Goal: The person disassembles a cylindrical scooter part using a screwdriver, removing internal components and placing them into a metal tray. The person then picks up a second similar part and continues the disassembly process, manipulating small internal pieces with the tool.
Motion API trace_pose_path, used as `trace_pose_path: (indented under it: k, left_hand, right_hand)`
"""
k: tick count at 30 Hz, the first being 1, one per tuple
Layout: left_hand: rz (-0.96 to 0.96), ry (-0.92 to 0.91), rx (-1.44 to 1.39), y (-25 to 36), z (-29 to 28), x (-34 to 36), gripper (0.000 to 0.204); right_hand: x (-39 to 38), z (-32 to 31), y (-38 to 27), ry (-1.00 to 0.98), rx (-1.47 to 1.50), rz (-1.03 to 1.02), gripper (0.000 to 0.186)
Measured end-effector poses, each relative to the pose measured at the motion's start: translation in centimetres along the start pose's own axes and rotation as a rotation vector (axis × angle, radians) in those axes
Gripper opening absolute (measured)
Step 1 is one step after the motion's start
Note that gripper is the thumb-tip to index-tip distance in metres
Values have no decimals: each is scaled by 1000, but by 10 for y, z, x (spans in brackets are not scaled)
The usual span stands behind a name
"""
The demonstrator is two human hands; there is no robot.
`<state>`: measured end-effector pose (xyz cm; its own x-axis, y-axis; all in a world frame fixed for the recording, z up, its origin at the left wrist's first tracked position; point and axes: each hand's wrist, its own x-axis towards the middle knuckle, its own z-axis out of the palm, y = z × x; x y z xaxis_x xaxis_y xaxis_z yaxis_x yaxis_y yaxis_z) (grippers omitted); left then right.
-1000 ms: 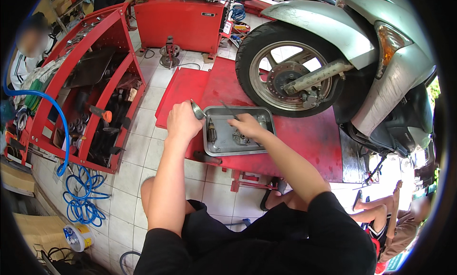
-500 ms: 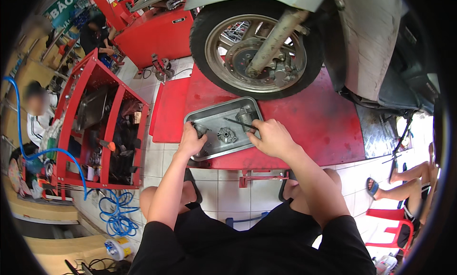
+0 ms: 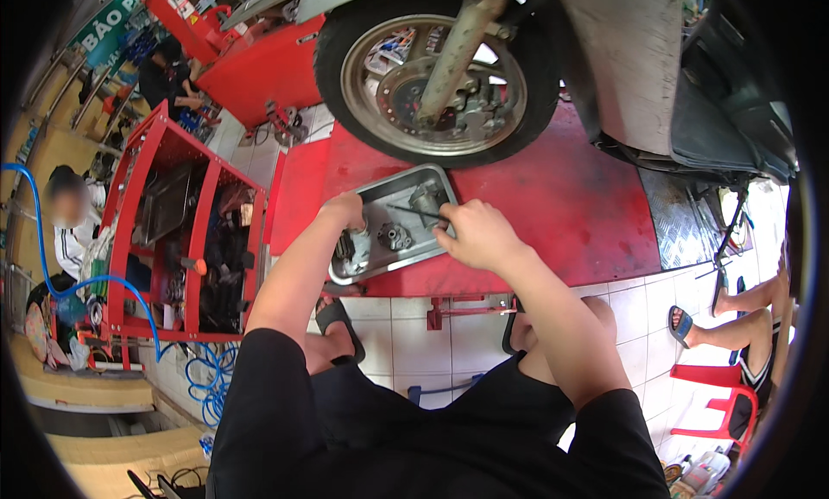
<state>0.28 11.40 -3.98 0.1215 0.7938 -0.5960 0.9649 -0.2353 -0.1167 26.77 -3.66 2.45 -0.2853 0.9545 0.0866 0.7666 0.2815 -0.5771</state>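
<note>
A grey metal tray (image 3: pixel 399 264) rests on the red lift platform. My left hand (image 3: pixel 345 211) is over the tray's left end, fingers curled downward; anything within them is hidden. Just below that hand, a dark metal part (image 3: pixel 344 245) lies at the tray's left side. My right hand (image 3: pixel 480 233), at the tray's right edge, is closed around a thin dark rod (image 3: pixel 418 211) that points left across the tray. Beyond the rod sits a grey cylindrical metal housing (image 3: pixel 427 195). A round, gear-like metal part (image 3: pixel 395 236) lies in the middle of the tray.
A scooter's front wheel (image 3: pixel 436 85) stands on the red platform (image 3: pixel 553 214) just behind the tray. At left is a red tool rack (image 3: pixel 186 266), with a coiled blue hose (image 3: pixel 207 382) on the floor. Two people are beyond it; another person's legs (image 3: pixel 734 322) show at right.
My left hand has lifted and moved farther over the tray's left end, and the dark part shows below it. My right hand still holds the rod. The whole view has shifted slightly.
</note>
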Motion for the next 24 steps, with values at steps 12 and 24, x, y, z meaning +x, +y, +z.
trace_pose_path:
  k: [12,24]
  left_hand:
    - [-90,-9,109,-9,-6,-8,58]
    - [687,423,104,27,44,-52,57]
  right_hand:
    - [7,-5,-11,-133,-61,-5,23]
    - [6,-9,0,-47,-8,20,20]
